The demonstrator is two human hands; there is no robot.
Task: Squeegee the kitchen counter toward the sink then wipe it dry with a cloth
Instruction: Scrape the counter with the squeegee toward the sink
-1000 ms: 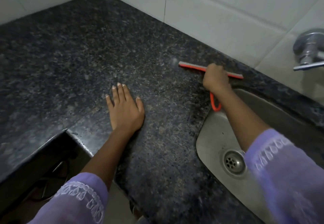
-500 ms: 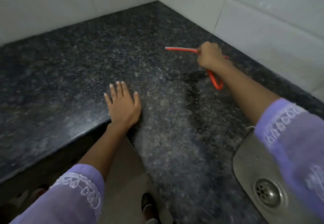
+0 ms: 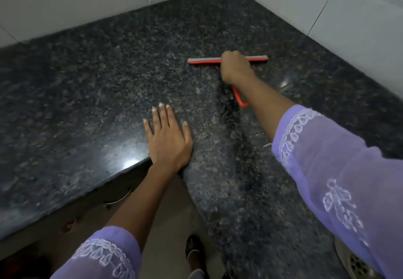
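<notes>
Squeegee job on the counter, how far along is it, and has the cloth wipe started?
Mid-squeegee. The right hand has its grip on the squeegee, blade down on the counter far from the sink. A darker streak runs from there toward the sink, possibly a finished pass. The left hand rests flat. No cloth in view, so drying is left.

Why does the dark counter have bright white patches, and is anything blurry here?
Head view: glare on the polished counter, brightest by the left hand; the right hand and squeegee look soft, the frame edges smeared; wide lens bends the wall tiles.
</notes>
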